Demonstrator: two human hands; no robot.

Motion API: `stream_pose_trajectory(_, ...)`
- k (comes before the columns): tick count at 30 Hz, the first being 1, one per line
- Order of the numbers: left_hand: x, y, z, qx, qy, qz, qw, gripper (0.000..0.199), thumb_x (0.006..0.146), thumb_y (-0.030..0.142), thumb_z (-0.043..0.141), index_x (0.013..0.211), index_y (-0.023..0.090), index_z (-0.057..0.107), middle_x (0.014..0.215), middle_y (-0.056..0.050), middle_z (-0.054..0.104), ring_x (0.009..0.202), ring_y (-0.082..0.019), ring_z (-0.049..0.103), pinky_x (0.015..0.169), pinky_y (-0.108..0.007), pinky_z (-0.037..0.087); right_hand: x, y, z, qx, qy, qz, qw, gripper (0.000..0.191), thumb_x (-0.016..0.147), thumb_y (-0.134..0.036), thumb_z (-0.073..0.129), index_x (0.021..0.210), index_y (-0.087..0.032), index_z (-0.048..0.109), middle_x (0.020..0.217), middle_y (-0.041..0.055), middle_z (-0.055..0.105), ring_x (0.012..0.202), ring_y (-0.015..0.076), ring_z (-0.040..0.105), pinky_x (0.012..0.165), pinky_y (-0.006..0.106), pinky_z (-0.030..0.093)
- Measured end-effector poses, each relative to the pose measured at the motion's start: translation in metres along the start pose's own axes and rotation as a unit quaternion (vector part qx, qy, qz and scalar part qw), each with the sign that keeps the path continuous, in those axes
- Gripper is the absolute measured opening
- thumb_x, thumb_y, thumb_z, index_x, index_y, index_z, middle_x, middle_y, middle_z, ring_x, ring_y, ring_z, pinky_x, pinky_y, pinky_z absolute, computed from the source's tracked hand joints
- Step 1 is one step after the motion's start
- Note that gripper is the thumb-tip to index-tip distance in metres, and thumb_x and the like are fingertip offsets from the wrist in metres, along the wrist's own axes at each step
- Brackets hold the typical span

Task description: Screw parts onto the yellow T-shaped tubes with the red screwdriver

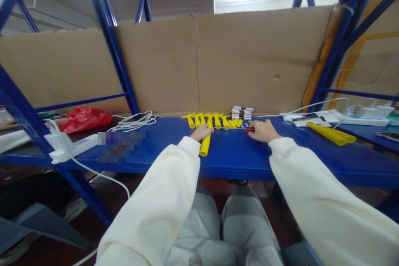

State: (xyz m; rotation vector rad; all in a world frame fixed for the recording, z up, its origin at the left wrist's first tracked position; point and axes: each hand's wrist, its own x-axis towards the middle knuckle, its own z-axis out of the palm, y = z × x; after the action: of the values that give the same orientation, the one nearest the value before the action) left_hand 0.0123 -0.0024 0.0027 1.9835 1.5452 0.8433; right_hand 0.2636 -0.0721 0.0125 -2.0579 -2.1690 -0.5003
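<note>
The yellow tube [205, 147] is gripped by the left hand [201, 132], its long axis running front to back; the right hand [263, 130], farther off, clasps a red-handled tool [250, 129], shaft pointing tubeward (contact unclear from here).

The left grip [201, 132] holds a yellow tube [205, 147]; the right grip [263, 131], a red handle [250, 129].

Free: blue bench [307, 139], R hand [264, 130] to ylw cones [331, 134] | Blk: red-hdl rod [250, 129]; behind, ylw tubes [190, 121], cardbd wall [237, 62]

One head-worn view, forward and down onto the nearby hands [201, 133] [264, 131] and blue table [237, 149].
</note>
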Motion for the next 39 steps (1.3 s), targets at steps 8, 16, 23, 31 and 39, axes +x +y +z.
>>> stream_pose_trajectory(8, 0.003, -0.0031, 0.0011, 0.024, -0.012, 0.01, 1.0, 0.011, 0.075, 0.023, 0.064, 0.066, 0.016, 0.062, 0.075, -0.005, 0.067, 0.079, -0.023, 0.065, 0.063, -0.028, 0.043, 0.0019, 0.001, 0.0014, -0.012, -0.009, 0.007, 1.0, 0.028, 0.088, -0.027, 0.052, 0.109, -0.015, 0.064, 0.102, 0.0163, 0.076, 0.097, 0.0295, 0.069, 0.079, 0.035, 0.038)
stream_pose_trajectory(16, 0.0019, -0.002, 0.0011, 0.024, -0.01, 0.006, 1.0, 0.012, 0.076, 0.022, 0.064, 0.065, 0.017, 0.06, 0.074, -0.005, 0.066, 0.078, -0.022, 0.065, 0.06, -0.027, 0.041, 0.0006, 0.0018, 0.0011, 0.009, 0.002, -0.004, 1.0, 0.026, 0.085, -0.028, 0.05, 0.101, -0.016, 0.066, 0.115, 0.0167, 0.072, 0.105, 0.0311, 0.066, 0.086, 0.039, 0.034)
stream_pose_trajectory(23, 0.0008, 0.001, -0.0012, 0.014, -0.021, -0.005, 1.0, 0.01, 0.075, 0.021, 0.066, 0.068, 0.016, 0.061, 0.074, -0.005, 0.066, 0.078, -0.022, 0.066, 0.059, -0.026, 0.043, 0.002, 0.0012, 0.0002, -0.001, -0.01, 0.016, 1.0, 0.026, 0.086, -0.025, 0.051, 0.106, -0.016, 0.064, 0.101, 0.0159, 0.075, 0.095, 0.0295, 0.068, 0.077, 0.035, 0.036)
stream_pose_trajectory(31, 0.0037, -0.0042, 0.0017, 0.019, -0.008, 0.018, 1.0, 0.009, 0.075, 0.021, 0.065, 0.068, 0.016, 0.063, 0.075, -0.005, 0.067, 0.077, -0.021, 0.065, 0.057, -0.026, 0.04, 0.0023, 0.0028, 0.0035, 0.018, 0.006, 0.009, 1.0, 0.029, 0.085, -0.029, 0.049, 0.106, -0.016, 0.066, 0.113, 0.0164, 0.074, 0.104, 0.0308, 0.066, 0.085, 0.038, 0.035)
stream_pose_trajectory(39, 0.0028, -0.0025, 0.0009, 0.038, -0.01, 0.01, 0.999, 0.01, 0.075, 0.023, 0.064, 0.072, 0.014, 0.067, 0.078, -0.006, 0.069, 0.08, -0.023, 0.067, 0.061, -0.026, 0.043, 0.0023, 0.0017, 0.0012, -0.011, -0.015, 0.012, 1.0, 0.027, 0.086, -0.029, 0.05, 0.104, -0.016, 0.066, 0.1, 0.0156, 0.076, 0.094, 0.0293, 0.068, 0.078, 0.036, 0.036)
